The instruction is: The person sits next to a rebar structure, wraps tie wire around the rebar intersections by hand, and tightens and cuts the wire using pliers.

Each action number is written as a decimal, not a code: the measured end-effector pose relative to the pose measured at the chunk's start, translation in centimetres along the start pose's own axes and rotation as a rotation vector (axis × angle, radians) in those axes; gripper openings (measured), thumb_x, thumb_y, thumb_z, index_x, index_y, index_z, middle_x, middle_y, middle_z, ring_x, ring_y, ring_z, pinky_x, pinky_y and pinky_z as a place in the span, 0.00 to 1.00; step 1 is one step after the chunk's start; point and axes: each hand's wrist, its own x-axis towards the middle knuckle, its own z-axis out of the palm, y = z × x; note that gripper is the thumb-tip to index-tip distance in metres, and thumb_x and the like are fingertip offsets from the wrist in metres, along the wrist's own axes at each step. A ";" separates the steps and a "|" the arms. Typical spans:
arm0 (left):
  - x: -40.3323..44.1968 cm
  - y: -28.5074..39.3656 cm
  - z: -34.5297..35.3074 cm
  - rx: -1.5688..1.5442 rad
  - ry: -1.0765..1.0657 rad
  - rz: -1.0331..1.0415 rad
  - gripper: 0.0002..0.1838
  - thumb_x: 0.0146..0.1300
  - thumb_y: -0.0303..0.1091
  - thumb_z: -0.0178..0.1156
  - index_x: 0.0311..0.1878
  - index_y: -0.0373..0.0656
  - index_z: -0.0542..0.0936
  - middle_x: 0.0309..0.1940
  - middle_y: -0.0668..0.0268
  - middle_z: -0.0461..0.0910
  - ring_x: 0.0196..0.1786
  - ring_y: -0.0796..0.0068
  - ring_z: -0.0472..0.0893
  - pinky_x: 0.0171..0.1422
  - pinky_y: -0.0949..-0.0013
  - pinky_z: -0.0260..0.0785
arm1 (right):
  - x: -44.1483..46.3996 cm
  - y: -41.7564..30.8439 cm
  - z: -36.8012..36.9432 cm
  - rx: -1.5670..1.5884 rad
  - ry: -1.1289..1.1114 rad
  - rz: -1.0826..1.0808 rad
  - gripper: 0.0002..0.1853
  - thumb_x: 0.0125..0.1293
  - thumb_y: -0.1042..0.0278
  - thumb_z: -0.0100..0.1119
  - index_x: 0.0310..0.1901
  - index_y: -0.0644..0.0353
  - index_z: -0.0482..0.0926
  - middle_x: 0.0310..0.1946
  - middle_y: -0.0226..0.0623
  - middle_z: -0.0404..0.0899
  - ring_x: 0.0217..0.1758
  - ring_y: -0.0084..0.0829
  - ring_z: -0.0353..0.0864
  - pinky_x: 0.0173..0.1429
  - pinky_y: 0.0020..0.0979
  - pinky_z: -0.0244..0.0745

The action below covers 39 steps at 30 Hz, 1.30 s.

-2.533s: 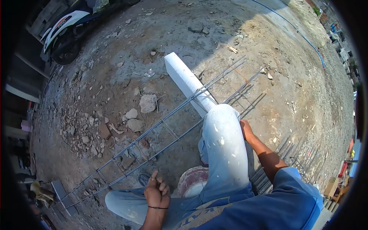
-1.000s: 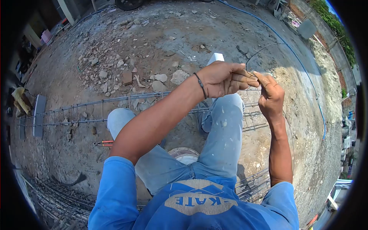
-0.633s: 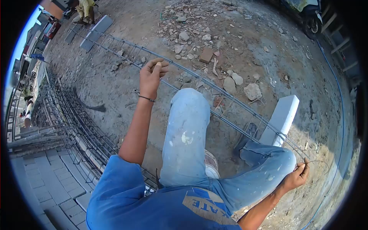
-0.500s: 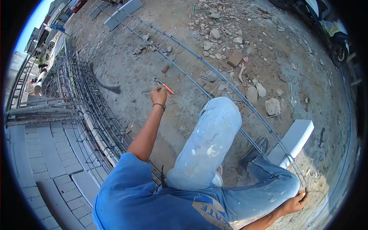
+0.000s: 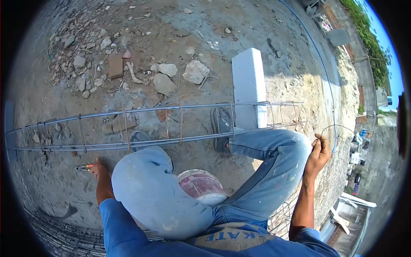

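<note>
Low at the left, my left hand (image 5: 99, 169) is closed round the red handles of the pliers (image 5: 85, 167), whose jaws point left just above the ground. My right hand (image 5: 319, 153), raised beside my right knee, pinches a thin dark wire (image 5: 342, 127) that curves up and to the right. A long rebar cage (image 5: 154, 142) lies across in front of my knees. Its right end rests on a white block (image 5: 249, 83), its left end by a grey block (image 5: 9, 128).
Rubble with a brick (image 5: 115, 66) and larger stones (image 5: 196, 72) lies beyond the cage. A reddish bucket (image 5: 201, 185) is between my legs. More rebar (image 5: 64, 233) is at the lower left. A blue hose (image 5: 319, 53) runs along the right.
The view has swung round to the right. My left hand has closed on the pliers that lay on the ground. My right hand still holds the wire, now higher beside the knee.
</note>
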 end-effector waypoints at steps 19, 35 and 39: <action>-9.0 -10.2 -9.0 -0.995 -0.623 0.177 0.43 0.73 0.66 0.49 0.74 0.38 0.59 0.52 0.55 0.76 0.37 0.71 0.75 0.39 0.69 0.71 | -1.0 -3.5 1.4 0.149 0.065 0.079 0.11 0.77 0.76 0.50 0.52 0.66 0.83 0.31 0.25 0.76 0.31 0.13 0.67 0.34 0.19 0.61; -55.3 -19.5 -43.7 -1.021 -1.442 1.625 0.58 0.60 0.83 0.43 0.83 0.49 0.52 0.42 0.60 0.79 0.20 0.85 0.70 0.20 0.80 0.60 | -14.5 -15.0 -2.2 1.117 -0.850 -0.188 0.04 0.68 0.82 0.59 0.42 0.70 0.82 0.28 0.38 0.80 0.26 0.27 0.85 0.29 0.29 0.77; -57.8 -20.8 -36.3 -0.857 -1.247 1.941 0.24 0.82 0.49 0.45 0.62 0.36 0.75 0.43 0.61 0.82 0.24 0.83 0.75 0.24 0.80 0.63 | -16.3 -11.1 -1.1 1.030 -1.000 0.111 0.03 0.69 0.78 0.62 0.39 0.69 0.81 0.30 0.38 0.84 0.27 0.25 0.86 0.29 0.27 0.80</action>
